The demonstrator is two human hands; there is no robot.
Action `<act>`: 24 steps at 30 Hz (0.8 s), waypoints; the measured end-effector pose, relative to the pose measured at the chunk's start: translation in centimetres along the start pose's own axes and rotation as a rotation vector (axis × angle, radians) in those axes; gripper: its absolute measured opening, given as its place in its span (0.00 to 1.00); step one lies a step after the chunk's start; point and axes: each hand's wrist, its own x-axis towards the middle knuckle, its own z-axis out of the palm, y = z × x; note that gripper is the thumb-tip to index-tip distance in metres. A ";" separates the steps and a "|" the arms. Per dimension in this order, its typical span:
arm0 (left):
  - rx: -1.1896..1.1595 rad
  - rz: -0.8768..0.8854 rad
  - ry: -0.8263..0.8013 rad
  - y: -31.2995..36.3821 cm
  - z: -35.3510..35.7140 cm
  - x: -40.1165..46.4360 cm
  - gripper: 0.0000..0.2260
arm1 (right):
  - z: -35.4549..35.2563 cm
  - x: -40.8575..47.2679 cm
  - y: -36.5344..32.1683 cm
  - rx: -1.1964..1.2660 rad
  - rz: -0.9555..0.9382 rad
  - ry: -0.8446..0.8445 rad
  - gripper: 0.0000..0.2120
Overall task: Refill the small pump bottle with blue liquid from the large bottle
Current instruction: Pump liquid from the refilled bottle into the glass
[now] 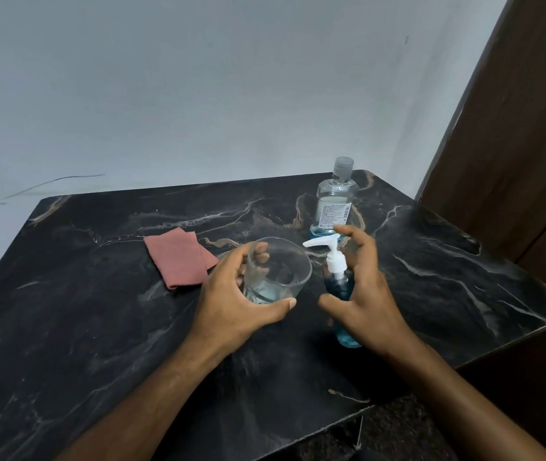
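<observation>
Pump bottle (343,296) stood upright on the table (98,327), near its right front edge: clear body, blue liquid to roughly the shoulder, white pump head with nozzle pointing left. Right hand (364,294) was curved around it, fingers spread apart; contact could not be told. Left hand (235,301) gripped a clear glass (278,271), fingers wrapped round its wall. Large bottle (334,201) stood behind, capped, only 1 low band of blue at its base. Pink cloth (178,257) lay folded to the left.

Black marbled table (98,327), pink cloth (178,261), blue-filled pump bottle (341,287).
</observation>
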 end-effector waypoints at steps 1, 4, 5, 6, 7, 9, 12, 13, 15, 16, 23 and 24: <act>0.013 -0.001 0.012 0.0 -0.1 0.1 0.37 | 0.0 0.1 -0.2 0.022 0.010 0.019 0.44; 0.044 -0.021 0.055 0.2 -0.2 0.3 0.37 | 0.0 0.7 -0.5 0.081 0.020 0.059 0.42; 0.028 -0.047 0.070 0.2 -0.3 0.5 0.36 | -0.1 1.0 -0.6 0.062 0.016 0.057 0.42; -0.001 -0.079 0.084 0.1 -0.4 0.7 0.36 | 0.0 1.4 -0.7 0.026 0.014 0.044 0.41; -0.029 -0.111 0.097 -0.1 -0.5 0.9 0.35 | 0.0 1.9 -0.6 -0.013 0.018 0.025 0.40; -0.056 -0.160 0.122 -0.6 -0.7 1.5 0.35 | 0.1 2.8 -0.3 -0.065 0.030 -0.008 0.37; -0.061 -0.222 0.147 -1.3 -0.9 2.8 0.35 | 0.2 4.3 0.1 -0.108 0.040 -0.006 0.29; -0.057 -0.235 0.154 -1.6 -1.0 3.3 0.35 | 0.2 4.7 0.3 -0.125 0.041 0.009 0.28; -0.029 -0.247 0.173 -1.8 -1.2 4.4 0.38 | 0.2 5.5 0.5 -0.158 0.036 0.025 0.31; -0.011 -0.249 0.183 -2.0 -1.3 5.0 0.39 | 0.2 5.8 0.6 -0.173 0.032 0.031 0.33; 0.125 -0.254 0.219 -3.0 -1.5 9.6 0.35 | 0.2 6.5 1.6 -0.205 0.049 0.059 0.37; 0.143 -0.260 0.221 -3.1 -1.5 10.1 0.35 | 0.2 6.6 1.6 -0.205 0.054 0.063 0.38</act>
